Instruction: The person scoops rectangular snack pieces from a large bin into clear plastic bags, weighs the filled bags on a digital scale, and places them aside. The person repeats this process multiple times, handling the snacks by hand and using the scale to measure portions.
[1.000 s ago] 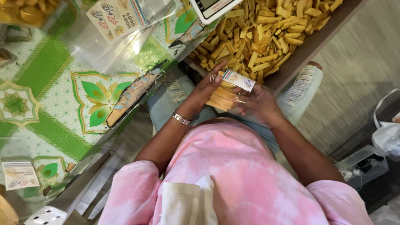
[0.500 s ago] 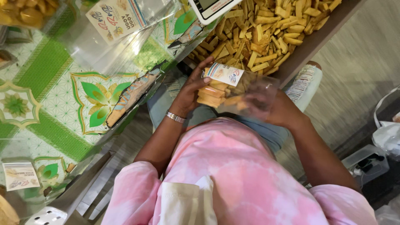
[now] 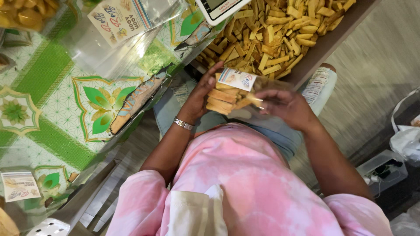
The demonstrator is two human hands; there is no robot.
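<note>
We see one clear bag [image 3: 236,94] of stacked wafer sticks, both hands closed on it: left hand [image 3: 199,98] at 9 o'clock, right hand [image 3: 286,107] at 3 o'clock.

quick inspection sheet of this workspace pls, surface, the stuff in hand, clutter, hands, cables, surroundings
surface: table under a green leaf-patterned cloth, beside a big tray heaped with yellow snack sticks.
job's things: clear bag of snack sticks with a paper label, held over the lap.
clutter: empty labelled clear bags on the cloth; white scale at the tray edge; a loose label card.
hands: left hand grips the bag's side; right hand pinches its open end. A metal watch is on the left wrist.
cables: plugs and a white cord in a power strip on the floor.
surroundings: grey floor; plastic bottle by the knee.
</note>
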